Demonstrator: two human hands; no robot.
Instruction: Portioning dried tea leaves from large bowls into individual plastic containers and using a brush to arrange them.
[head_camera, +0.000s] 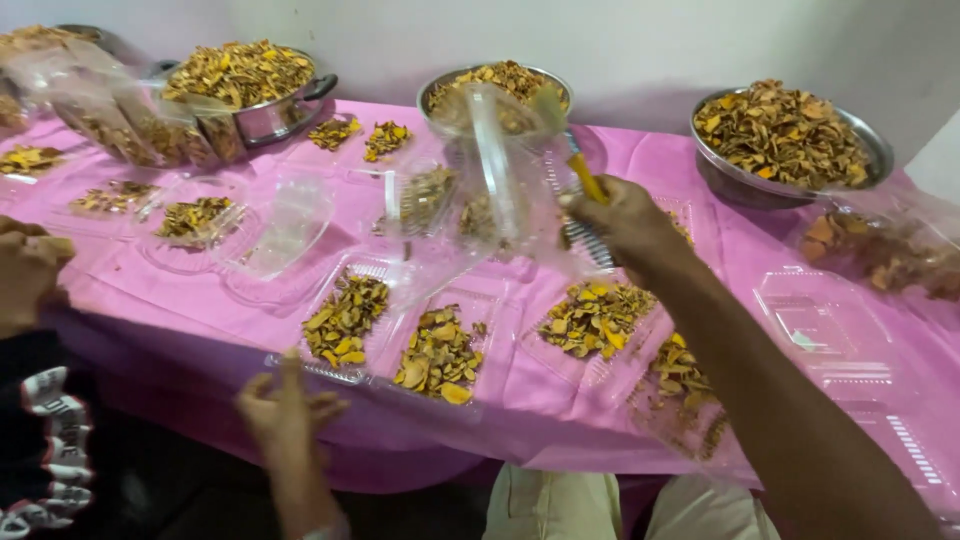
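My right hand (622, 218) reaches over the pink table and is closed around a yellow-handled tool (585, 176). Just left of it a clear plastic clamshell (490, 175) is lifted and blurred; I cannot tell whether the hand also holds it. My left hand (285, 408) hovers with its fingers spread at the table's front edge. It is just below an open clear tray (345, 375) with two heaps of dried yellow-brown slices (438, 352). More slices (592, 318) lie in a tray under my right forearm.
Steel bowls (875, 150) (440, 95) and a handled pot (285, 112) heaped with slices line the far edge. Filled clear bags (130, 125) lie at back left, empty clamshells (830, 320) (285, 225) at right and centre-left. Another person's hand (28, 272) and dark sleeve are at left.
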